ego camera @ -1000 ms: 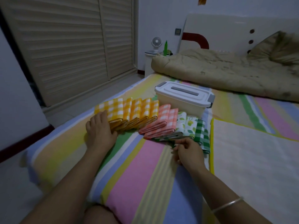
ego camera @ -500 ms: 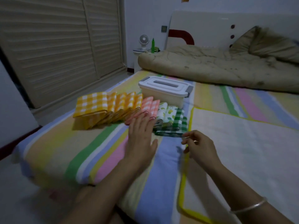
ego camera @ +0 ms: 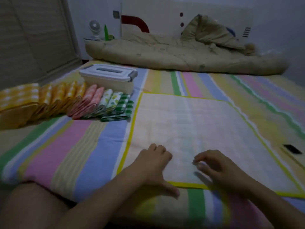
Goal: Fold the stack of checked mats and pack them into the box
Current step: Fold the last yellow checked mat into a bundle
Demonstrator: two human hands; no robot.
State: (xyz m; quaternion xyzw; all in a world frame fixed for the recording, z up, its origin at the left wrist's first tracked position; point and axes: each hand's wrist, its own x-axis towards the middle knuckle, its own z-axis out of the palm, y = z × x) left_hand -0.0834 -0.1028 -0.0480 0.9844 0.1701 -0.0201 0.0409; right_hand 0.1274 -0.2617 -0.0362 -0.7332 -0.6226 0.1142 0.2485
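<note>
A row of folded mats (ego camera: 69,103) leans in a line on the striped bed at the left: yellow checked, pink checked, leaf-printed and green checked. Behind them stands a white box (ego camera: 109,80) with its grey-latched lid closed. A pale mat with a yellow border (ego camera: 198,129) lies flat on the bed in front of me. My left hand (ego camera: 153,164) rests on its near left part with fingers curled and thumb spread over the near edge. My right hand (ego camera: 219,167) hovers or rests over the near edge, fingers loosely curled, holding nothing that I can see.
A rumpled beige quilt (ego camera: 181,53) and pillow lie across the far side of the bed. A small black object (ego camera: 292,148) sits at the right by the flat mat's border. A little fan (ego camera: 94,28) and a green bottle stand on a bedside stand. My knee (ego camera: 33,205) is at the lower left.
My view swung right from the row of folded mats to the flat yellow-bordered mat. Both hands left the folded mats and came down onto the flat mat's near edge.
</note>
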